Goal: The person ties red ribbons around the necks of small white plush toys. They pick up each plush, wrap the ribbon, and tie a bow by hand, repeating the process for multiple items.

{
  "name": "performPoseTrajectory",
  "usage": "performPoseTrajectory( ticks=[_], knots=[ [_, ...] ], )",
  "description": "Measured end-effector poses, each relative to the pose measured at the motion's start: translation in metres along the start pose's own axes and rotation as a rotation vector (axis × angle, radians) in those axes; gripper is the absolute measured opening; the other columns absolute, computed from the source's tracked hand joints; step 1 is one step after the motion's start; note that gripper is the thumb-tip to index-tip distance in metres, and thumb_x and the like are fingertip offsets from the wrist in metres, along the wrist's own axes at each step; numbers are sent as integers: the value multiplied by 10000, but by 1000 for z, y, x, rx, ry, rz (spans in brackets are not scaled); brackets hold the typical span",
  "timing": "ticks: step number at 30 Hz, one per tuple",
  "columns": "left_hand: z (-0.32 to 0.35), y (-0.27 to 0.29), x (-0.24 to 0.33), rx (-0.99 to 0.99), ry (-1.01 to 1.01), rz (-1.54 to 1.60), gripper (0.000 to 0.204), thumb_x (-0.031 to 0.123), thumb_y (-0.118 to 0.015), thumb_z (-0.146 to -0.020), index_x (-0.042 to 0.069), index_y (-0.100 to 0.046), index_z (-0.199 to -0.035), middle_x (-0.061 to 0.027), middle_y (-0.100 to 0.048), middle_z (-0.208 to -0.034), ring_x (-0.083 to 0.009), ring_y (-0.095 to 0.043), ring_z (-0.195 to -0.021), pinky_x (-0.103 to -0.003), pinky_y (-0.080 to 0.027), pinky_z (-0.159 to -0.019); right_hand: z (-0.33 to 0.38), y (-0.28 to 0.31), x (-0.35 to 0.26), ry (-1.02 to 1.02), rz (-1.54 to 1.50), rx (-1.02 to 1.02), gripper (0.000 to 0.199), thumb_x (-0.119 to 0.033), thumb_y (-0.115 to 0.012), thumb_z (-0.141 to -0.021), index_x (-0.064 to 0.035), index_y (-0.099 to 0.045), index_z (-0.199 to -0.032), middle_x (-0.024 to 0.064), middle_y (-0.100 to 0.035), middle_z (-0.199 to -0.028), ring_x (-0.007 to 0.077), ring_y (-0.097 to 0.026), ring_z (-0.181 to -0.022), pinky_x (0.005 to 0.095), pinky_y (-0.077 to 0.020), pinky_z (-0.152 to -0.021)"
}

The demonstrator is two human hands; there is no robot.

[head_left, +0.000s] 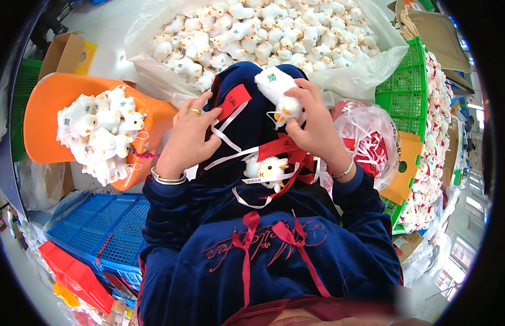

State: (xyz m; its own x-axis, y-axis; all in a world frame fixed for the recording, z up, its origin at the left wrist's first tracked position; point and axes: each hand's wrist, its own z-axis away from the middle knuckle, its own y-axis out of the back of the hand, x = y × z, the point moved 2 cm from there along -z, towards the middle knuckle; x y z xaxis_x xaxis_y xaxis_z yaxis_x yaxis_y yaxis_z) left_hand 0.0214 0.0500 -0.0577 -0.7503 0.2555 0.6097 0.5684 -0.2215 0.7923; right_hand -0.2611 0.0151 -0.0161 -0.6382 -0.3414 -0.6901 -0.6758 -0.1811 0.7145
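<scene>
My right hand [317,122] grips a small white plush toy [275,84] with an orange beak or muzzle and a thin string loop, above my lap. My left hand [190,133], with a ring and bangles, has its fingers around the near end of a red fabric strip [234,101] with a white ribbon on it. Where exactly the fingers pinch it is partly hidden. Below the hands, another plush toy [266,169] lies on my lap among more red strips [277,145] and white ribbons [252,202].
Ahead stands a large clear plastic bag [141,46] full of white plush toys. An orange chair [46,117] at left carries a bunch of toys [100,133]. Blue crates [98,225] are near left. A bag of red-and-white strips [372,149] and a green crate [400,89] stand at right.
</scene>
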Motion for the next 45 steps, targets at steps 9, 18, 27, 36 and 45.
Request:
performPoseTrajectory(
  ticks=[9,18,27,36,45],
  knots=[
    [-32,-6,27,267,-40,186,248,132,-755,-874,16,-684,-1081,-134,-670,-1148,-332,-655,-1029,-379,-516,-899,-2,11,24,-115,-302,-96,473,-15,-633,-793,-39,-559,-1260,172,-484,-1452,284,-535,-1280,358,-447,-1039],
    [-67,-14,-23,474,267,530,232,119,-612,-950,40,-731,-1133,-152,-688,-765,-211,-660,-687,-345,-518,-660,23,-24,27,-488,-959,-278,480,-48,-631,-946,-39,-463,-1396,91,-597,-1227,121,-655,-962,262,-546,-833],
    [-130,75,49,738,-132,354,234,156,-681,-936,51,-759,-1131,-4,-684,-847,-70,-592,-739,-237,-478,-668,24,-27,13,-351,-904,-286,474,43,-524,-968,-95,-432,-1411,48,-549,-1224,87,-569,-1072,245,-478,-896],
    [-115,-1,76,208,-330,-207,95,158,-706,-853,113,-741,-929,-49,-601,-950,-260,-645,-933,-394,-549,-725,22,-28,19,-283,-1028,-284,304,-9,-539,-1034,-99,-469,-1316,30,-561,-1198,100,-602,-1038,254,-506,-927],
    [-67,11,76,1,-304,-44,398,170,-753,-822,105,-661,-1204,-83,-595,-1075,-281,-623,-1010,-378,-554,-788,13,-21,9,-286,-990,-158,369,-87,-556,-1052,-99,-439,-1402,32,-607,-1143,97,-608,-1001,260,-502,-876]
  ],
)
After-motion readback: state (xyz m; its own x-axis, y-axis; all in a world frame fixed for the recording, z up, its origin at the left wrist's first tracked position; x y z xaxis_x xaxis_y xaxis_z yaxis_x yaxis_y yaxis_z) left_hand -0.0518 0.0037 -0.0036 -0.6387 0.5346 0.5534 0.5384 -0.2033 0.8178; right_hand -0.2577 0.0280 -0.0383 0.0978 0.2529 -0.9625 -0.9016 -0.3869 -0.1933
